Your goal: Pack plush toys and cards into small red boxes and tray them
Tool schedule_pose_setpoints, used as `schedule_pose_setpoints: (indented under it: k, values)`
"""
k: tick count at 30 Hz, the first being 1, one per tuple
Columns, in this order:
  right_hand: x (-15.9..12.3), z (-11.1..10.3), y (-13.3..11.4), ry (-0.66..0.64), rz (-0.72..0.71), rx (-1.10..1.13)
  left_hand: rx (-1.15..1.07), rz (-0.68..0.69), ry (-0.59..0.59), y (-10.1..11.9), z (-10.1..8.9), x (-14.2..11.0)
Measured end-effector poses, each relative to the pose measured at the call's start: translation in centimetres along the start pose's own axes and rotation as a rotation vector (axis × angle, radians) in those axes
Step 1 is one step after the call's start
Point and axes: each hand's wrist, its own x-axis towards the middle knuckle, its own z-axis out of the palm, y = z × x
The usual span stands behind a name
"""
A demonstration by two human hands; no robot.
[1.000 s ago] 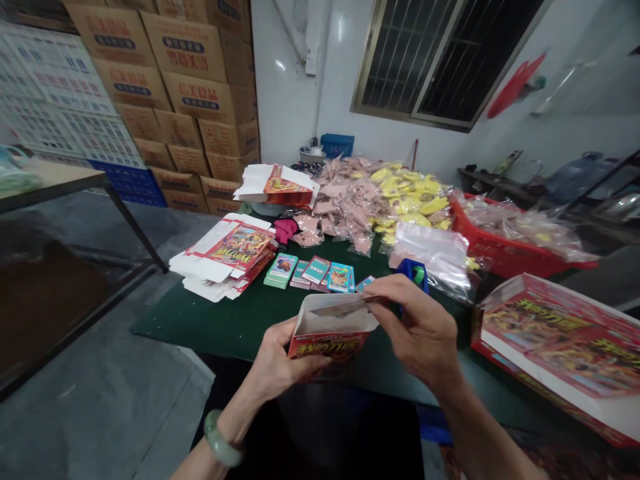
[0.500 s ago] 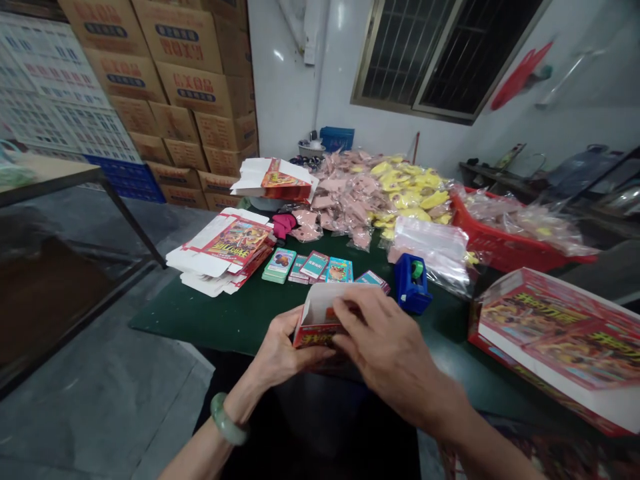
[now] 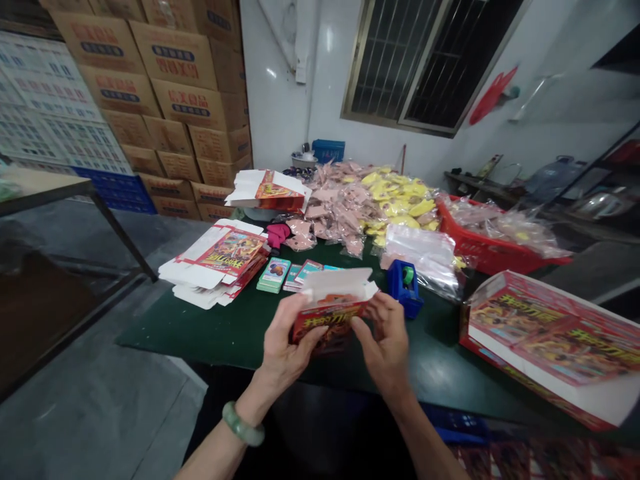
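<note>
A small red printed carton (image 3: pixel 333 321) is held upright above the near edge of the table, its white top flap raised. My left hand (image 3: pixel 289 335) grips its left side, thumb across the front. On the right side, my right hand (image 3: pixel 383 337) holds it with the thumb on the front face. Something orange shows just inside the opening; the rest of the contents is hidden. Behind the carton lie a stack of picture cards (image 3: pixel 273 275) and further card piles (image 3: pixel 306 269), partly covered by the flap. A blue tape dispenser (image 3: pixel 404 288) stands just beyond my right hand.
Flattened cartons (image 3: pixel 215 257) are piled at left on the green table (image 3: pixel 200 340). Bagged pink pieces (image 3: pixel 335 207) and yellow pieces (image 3: pixel 400 197) heap at the back. Clear bags (image 3: pixel 425 250), a red basket (image 3: pixel 485 250) and a large red display box (image 3: pixel 550 340) occupy the right.
My right hand first held a flat piece at the carton's mouth, then reached into the opening. It has now moved out to grip the carton's right side. My left hand has kept its hold.
</note>
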Motion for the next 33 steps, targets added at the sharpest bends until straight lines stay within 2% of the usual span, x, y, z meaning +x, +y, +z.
schedule_pose_setpoints:
  k: [3, 6, 10, 12, 15, 18, 20, 22, 24, 29, 33]
  values:
    - [-0.3, 1.3, 1.9, -0.008, -0.003, 0.053, 0.022, 0.117, -0.085, -0.8, -0.2, 0.3]
    - [-0.5, 1.3, 2.5, 0.001, -0.127, -0.063, 0.011, 0.136, -0.081, -0.1, -0.8, 1.0]
    - [0.0, 0.0, 1.9, -0.058, -0.322, -0.190, -0.076, -0.022, -0.040, 1.4, -1.0, 2.3]
    - [0.4, -0.5, 1.3, -0.070, -0.365, -0.191, -0.224, -0.139, -0.018, 1.5, -0.7, 2.9]
    - [0.6, -0.9, 0.5, -0.072, -0.312, -0.142, -0.472, -0.298, 0.001, 1.5, 0.0, 3.4]
    - [0.7, -0.9, -0.1, -0.049, -0.144, -0.014, -0.640, -0.441, -0.068, 1.8, 0.0, 4.0]
    - [0.8, -1.0, -0.4, -0.093, -0.054, 0.046, -0.704, -0.539, -0.140, 2.1, -0.2, 4.3]
    - [0.9, -1.2, -0.6, -0.171, -0.037, 0.048, -0.712, -0.593, -0.170, 2.4, -0.5, 4.7]
    - [1.0, -1.3, -0.8, -0.204, -0.073, 0.031, -0.725, -0.572, -0.157, 2.7, -0.6, 4.9]
    - [0.6, -1.7, -1.0, -0.155, -0.212, -0.020, -0.811, -0.382, -0.118, 2.8, -0.4, 4.9]
    - [0.5, -2.6, -1.5, -0.293, -0.146, -0.029, -0.801, -0.361, -0.172, 2.3, -0.9, 4.2]
